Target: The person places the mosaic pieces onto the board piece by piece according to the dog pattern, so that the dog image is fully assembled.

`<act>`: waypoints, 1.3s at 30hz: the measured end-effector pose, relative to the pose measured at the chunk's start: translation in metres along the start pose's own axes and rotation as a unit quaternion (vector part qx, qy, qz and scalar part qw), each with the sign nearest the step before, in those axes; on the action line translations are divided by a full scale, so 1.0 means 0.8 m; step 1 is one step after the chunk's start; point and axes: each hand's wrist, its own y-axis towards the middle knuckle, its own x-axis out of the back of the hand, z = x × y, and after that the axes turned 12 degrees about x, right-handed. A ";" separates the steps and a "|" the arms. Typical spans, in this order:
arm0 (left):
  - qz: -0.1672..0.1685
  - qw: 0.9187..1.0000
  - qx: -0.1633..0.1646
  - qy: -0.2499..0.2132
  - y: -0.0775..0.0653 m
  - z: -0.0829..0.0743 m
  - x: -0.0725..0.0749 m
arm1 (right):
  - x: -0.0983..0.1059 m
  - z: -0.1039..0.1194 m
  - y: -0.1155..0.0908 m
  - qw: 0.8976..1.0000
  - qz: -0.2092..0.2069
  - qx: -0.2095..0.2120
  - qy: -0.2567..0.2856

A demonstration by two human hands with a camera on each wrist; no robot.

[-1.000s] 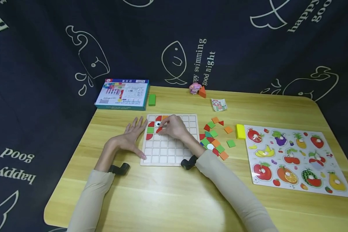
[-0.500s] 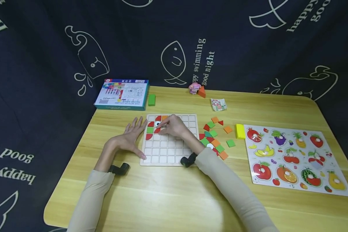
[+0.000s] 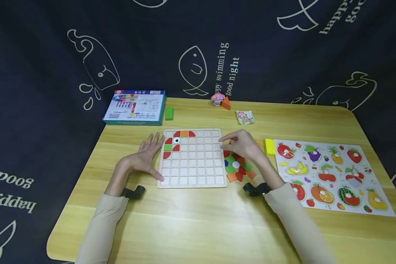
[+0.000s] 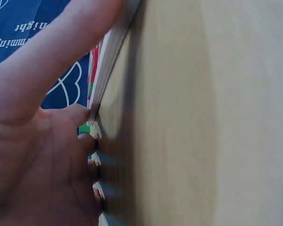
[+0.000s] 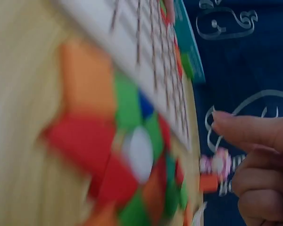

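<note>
A pale wooden grid board [image 3: 197, 162] lies mid-table. In its upper left cells sit several red quarter-round tiles, an orange square tile [image 3: 184, 134], a white eye tile [image 3: 176, 140] and a green square tile [image 3: 167, 147]. My left hand [image 3: 142, 156] is spread along the board's left side, thumb and fingertips at its edge; the left wrist view shows the palm [image 4: 42, 165] beside that edge. At the board's right edge, my right hand [image 3: 245, 146] hovers over a heap of loose tiles [image 3: 240, 170], thumb and index finger apart with nothing between them.
A blue-edged toy box [image 3: 135, 107] and a green block [image 3: 169, 113] stand at the back left. Further right are a pink figurine [image 3: 217, 99], an orange triangular block [image 3: 226, 103] and a small picture card [image 3: 245, 117]. A yellow block [image 3: 269, 147] touches the fruit puzzle board [image 3: 336, 176].
My right hand has let go of a red quarter-round tile beneath the eye tile and moved right, over the loose tiles. My left hand keeps its place at the board.
</note>
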 end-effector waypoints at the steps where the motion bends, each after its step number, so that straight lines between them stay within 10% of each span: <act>1: 0.000 1.000 0.003 -0.001 -0.001 0.001 0.000 | 0.009 -0.010 -0.010 1.000 -0.005 -0.012 -0.006; 9: 0.000 1.000 0.007 -0.008 -0.004 0.006 0.001 | 0.023 -0.051 -0.043 0.999 -0.007 -0.046 -0.025; 17: -0.001 1.000 0.001 -0.002 -0.002 0.003 0.002 | 0.009 -0.050 -0.029 0.997 -0.045 -0.056 -0.027; 39: 0.001 1.000 0.002 -0.002 0.001 0.001 0.001 | 0.018 -0.059 -0.009 0.997 0.022 -0.053 0.043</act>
